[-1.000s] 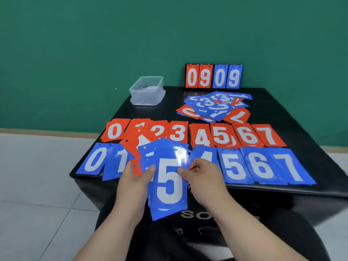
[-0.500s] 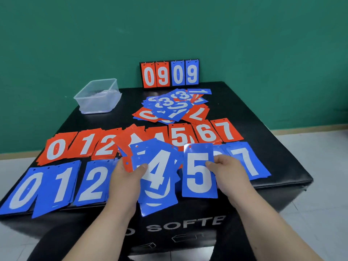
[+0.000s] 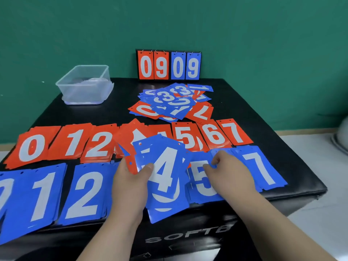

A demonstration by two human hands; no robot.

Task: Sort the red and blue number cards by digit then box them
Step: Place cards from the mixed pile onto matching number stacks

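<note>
My left hand (image 3: 130, 183) grips a fanned bunch of red and blue cards with a blue 4 (image 3: 165, 172) on top, held over the table's front edge. My right hand (image 3: 229, 172) pinches the upper right edge of a blue 5 card (image 3: 199, 185), which lies flat on the blue row between the held fan and the blue 7 pile (image 3: 261, 166). A red row (image 3: 75, 142) runs from 0 to 7 behind a blue row (image 3: 84, 194). My hands and the fan hide the middle piles of both rows. A loose unsorted heap (image 3: 173, 102) lies further back.
A clear plastic box (image 3: 84, 85) stands at the back left of the black table (image 3: 263, 102). A small flip scoreboard (image 3: 169, 65) reading 0909 stands at the back edge against the green wall. Tiled floor lies on both sides.
My right hand drew the blue 5 off the held fan, carried it right and laid it on the blue row. A blue 4 now tops the fan. My view swung to the right.
</note>
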